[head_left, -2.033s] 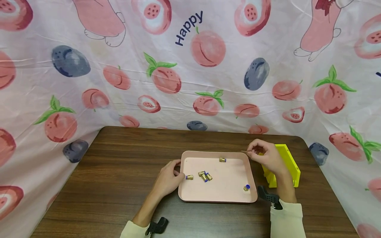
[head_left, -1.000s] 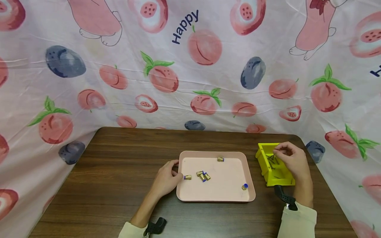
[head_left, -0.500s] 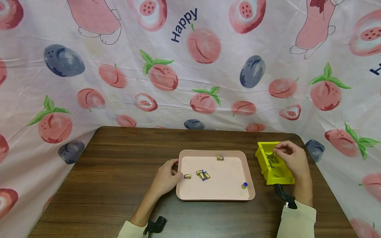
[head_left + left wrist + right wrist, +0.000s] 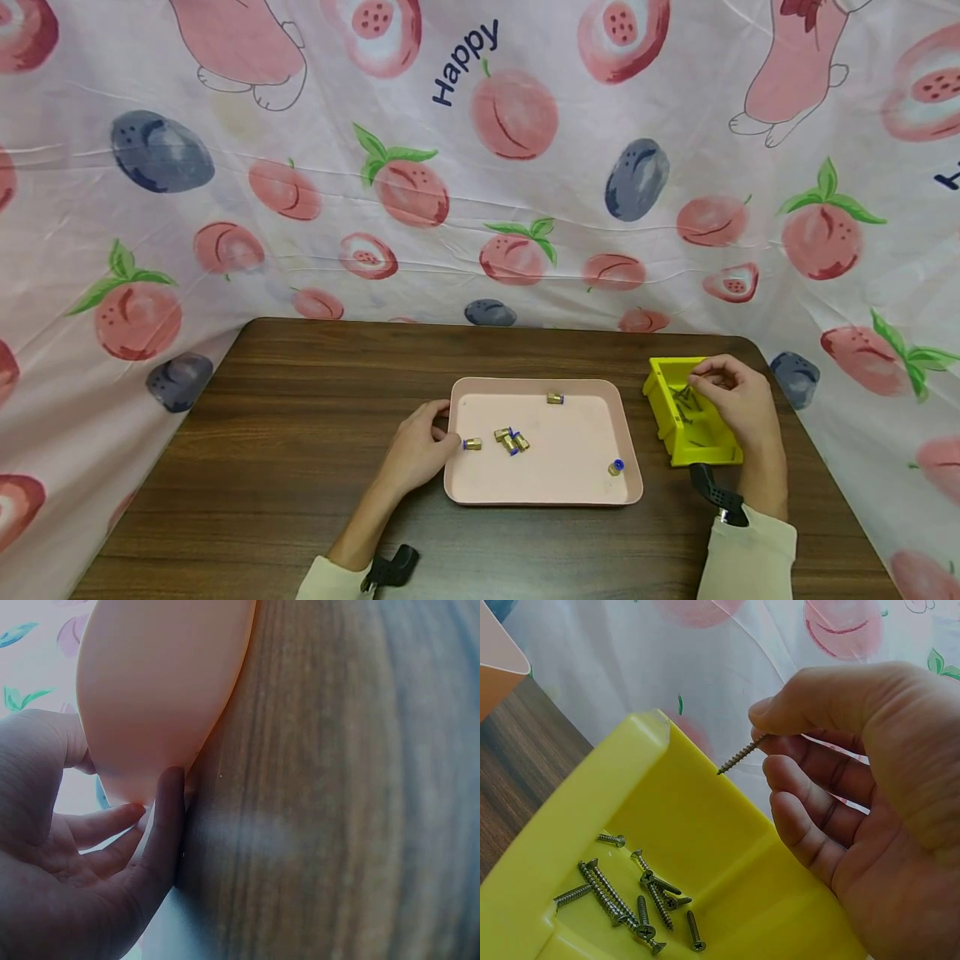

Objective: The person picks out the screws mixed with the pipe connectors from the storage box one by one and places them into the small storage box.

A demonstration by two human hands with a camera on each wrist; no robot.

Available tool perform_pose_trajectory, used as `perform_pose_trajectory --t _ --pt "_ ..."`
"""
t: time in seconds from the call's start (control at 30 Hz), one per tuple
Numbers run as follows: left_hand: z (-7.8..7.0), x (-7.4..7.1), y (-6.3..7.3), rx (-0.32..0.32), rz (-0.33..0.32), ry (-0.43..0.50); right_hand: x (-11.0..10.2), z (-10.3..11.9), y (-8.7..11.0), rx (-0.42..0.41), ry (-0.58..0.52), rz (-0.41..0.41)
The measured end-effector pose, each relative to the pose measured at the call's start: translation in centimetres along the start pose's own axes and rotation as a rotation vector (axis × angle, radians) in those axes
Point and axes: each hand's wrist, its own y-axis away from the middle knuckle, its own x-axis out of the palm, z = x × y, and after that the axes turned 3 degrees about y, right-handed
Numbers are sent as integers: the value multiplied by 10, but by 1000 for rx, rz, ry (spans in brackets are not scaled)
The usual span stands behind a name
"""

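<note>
My left hand [image 4: 422, 446] grips the left rim of a shallow pink tray [image 4: 555, 487], thumb on the rim and fingers along the outer side. Several brass push-in fittings [image 4: 554, 399] with blue collars lie in the tray, some clustered left of centre. My right hand [image 4: 738, 400] is over a yellow bin [image 4: 708, 456] to the tray's right. Between thumb and forefinger it pinches a screw [image 4: 741, 755], tip pointing down and away, above the bin's wall. Inside the bin lies a loose pile of screws [image 4: 615, 892]. The left wrist view shows the tray's outer wall [image 4: 161, 682] close up.
Everything stands on a dark wood-grain table [image 4: 322, 375] with rounded far corners. A fruit-print cloth [image 4: 420, 267] hangs close behind the table and along both sides. Black camera mounts [image 4: 393, 568] sit on both wrists.
From the tray's far right corner, my right hand has moved right to over the yellow bin; over the last half second it is almost still. The left hand stays at the tray's rim.
</note>
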Motion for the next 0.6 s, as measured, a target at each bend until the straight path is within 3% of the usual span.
perform_pose_trajectory --t 0.47,0.6 --pt "1 -1 2 -2 6 5 1 0 1 -8 -6 -3" --pt "3 -2 3 40 0 30 2 2 2 -11 -17 -11"
